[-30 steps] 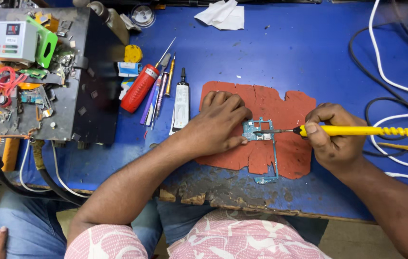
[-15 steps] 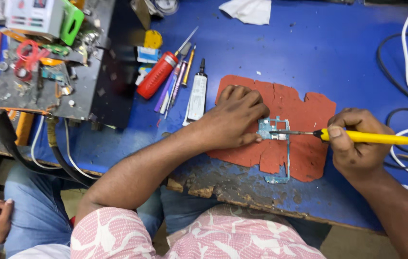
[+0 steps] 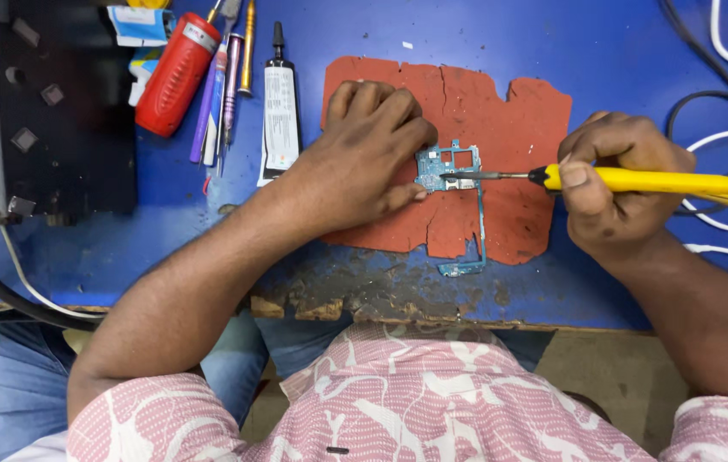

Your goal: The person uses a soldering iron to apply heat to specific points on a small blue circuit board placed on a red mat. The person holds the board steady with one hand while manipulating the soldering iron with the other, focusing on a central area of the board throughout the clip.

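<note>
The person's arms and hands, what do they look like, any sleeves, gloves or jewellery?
Both hands are bare: the left hand and right hand show no gloves, and no rings or watch are visible. The forearms are uncovered. Short sleeves of a pink shirt with a white leaf-like pattern end near the elbows.

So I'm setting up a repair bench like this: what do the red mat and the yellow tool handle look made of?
Mat: probably silicone or rubber; matte, with cracked, torn edges. Handle in the right hand: likely smooth, slightly glossy plastic.
</note>
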